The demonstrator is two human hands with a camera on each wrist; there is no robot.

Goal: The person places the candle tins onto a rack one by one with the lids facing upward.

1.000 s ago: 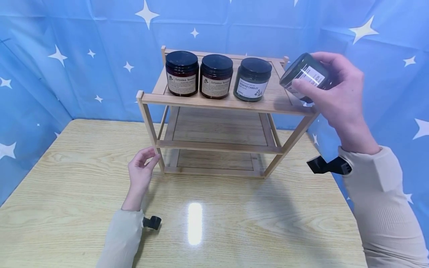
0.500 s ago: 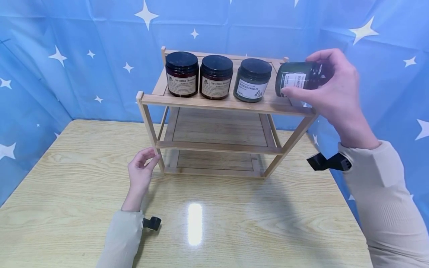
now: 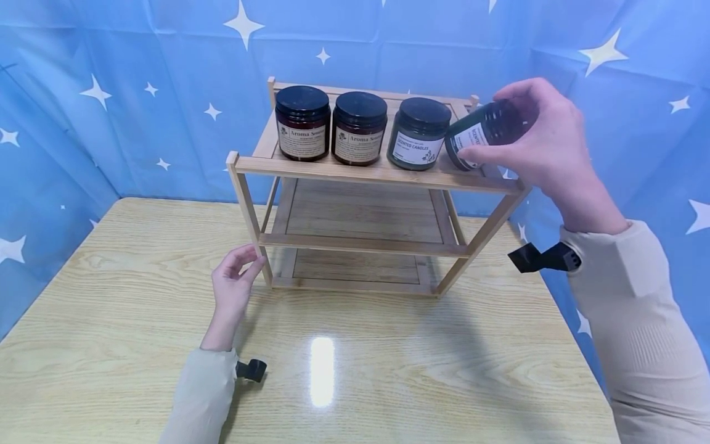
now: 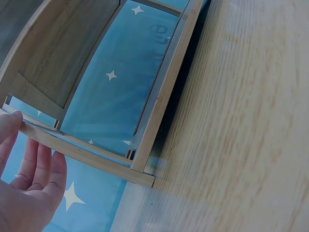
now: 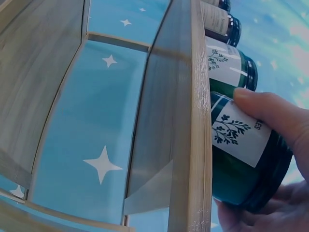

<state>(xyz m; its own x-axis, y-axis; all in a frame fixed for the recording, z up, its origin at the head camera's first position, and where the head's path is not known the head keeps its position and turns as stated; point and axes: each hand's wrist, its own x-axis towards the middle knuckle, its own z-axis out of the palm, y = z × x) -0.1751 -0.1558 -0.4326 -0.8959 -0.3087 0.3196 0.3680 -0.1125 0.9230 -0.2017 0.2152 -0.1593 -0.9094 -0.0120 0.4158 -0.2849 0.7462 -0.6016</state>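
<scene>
My right hand (image 3: 546, 135) grips a dark green scented candle jar (image 3: 471, 139) by its black lid end. The jar is tilted, its base low at the right end of the wooden rack's (image 3: 344, 172) top shelf, close beside an upright green candle jar (image 3: 417, 137). In the right wrist view the thumb lies along the held candle jar (image 5: 241, 140), near its white label. Down at the left, my left hand (image 3: 235, 277) pinches the rack's left front leg between thumb and fingers. The left wrist view shows that hand (image 4: 36, 179) at the wooden leg (image 4: 82, 150).
Two dark brown jars with black lids, one at the far left (image 3: 302, 126) and one beside it (image 3: 359, 131), stand in the same row. The rack's lower shelves (image 3: 360, 213) hold nothing visible. A blue star-patterned cloth (image 3: 166, 92) hangs behind the wooden table (image 3: 138, 320).
My right hand has moved left and slightly up, turning the candle jar so its base points down toward the shelf beside the other green jar. The left hand stays on the leg.
</scene>
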